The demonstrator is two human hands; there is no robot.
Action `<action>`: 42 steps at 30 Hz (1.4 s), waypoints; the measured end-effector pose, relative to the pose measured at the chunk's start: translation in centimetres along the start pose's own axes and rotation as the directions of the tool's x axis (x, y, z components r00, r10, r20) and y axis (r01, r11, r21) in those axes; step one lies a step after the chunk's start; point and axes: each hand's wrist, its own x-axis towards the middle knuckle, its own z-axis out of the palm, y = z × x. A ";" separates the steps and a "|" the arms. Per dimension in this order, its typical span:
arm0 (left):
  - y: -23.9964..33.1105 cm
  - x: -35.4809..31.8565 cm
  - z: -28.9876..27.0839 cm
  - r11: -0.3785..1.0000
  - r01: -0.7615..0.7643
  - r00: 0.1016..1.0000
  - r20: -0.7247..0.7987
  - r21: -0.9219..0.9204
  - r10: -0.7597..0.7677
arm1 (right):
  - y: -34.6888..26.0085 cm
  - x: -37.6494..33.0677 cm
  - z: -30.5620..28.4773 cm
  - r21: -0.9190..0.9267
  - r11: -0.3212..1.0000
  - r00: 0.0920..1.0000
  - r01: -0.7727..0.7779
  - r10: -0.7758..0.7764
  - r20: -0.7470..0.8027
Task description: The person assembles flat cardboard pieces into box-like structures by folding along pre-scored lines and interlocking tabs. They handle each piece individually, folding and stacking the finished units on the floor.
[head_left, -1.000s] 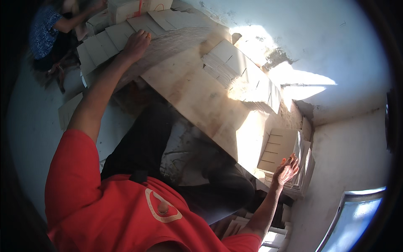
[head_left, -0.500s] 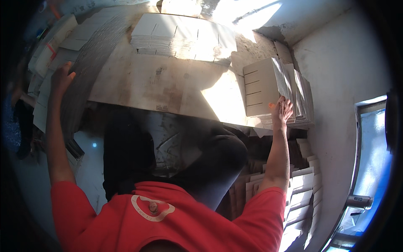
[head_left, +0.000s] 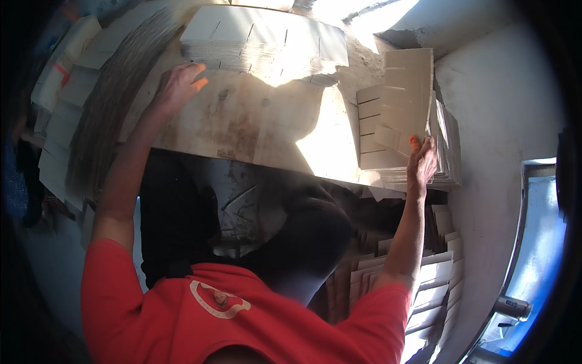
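Observation:
My right hand (head_left: 423,162) grips the lower edge of a slotted cardboard sheet (head_left: 408,76), with the thumb on its face. The sheet stands tilted up above the right-hand stack of slotted cardboard (head_left: 371,142) on the table; whether it is one sheet or several together I cannot tell. My left hand (head_left: 180,86) is over the left part of the table (head_left: 242,115), thumb and fingers apart with nothing between them. It is nearest to the wide stack of slotted cardboard (head_left: 233,30) along the back.
Long rows of cardboard sheets (head_left: 100,115) lean along the left side. Beneath the table's right end are more cardboard pieces (head_left: 370,276). A wall (head_left: 479,115) bounds the right, with a blue-paned window or door (head_left: 533,212). Part of another person (head_left: 30,170) shows at far left.
My left hand has moved right, from the left-hand cardboard rows to over the table. My right hand has taken hold of a cardboard sheet and raised it off the right stack.

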 end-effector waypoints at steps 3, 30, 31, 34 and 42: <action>3.8 3.9 2.9 0.988 -0.128 0.991 -0.043 -0.089 0.125 | -2.1 -0.3 -1.6 0.403 0.915 0.974 -0.011 0.101 -0.201; 7.9 16.1 12.5 0.921 -0.376 0.926 -0.081 -0.102 0.369 | -12.5 -4.5 5.0 0.925 0.232 0.954 -0.301 0.074 0.292; 8.1 16.1 12.0 0.936 -0.293 0.956 -0.035 -0.193 0.292 | -12.8 -4.7 4.9 0.925 0.229 0.953 -0.304 0.068 0.297; 8.0 16.1 12.0 0.898 -0.425 0.900 -0.165 -0.113 0.404 | -13.4 -4.9 4.6 0.908 0.258 0.944 -0.330 0.100 0.315; 10.3 13.5 12.8 0.796 -0.604 0.797 0.025 0.031 0.604 | -13.3 -5.0 4.6 0.931 0.239 0.960 -0.275 0.121 0.253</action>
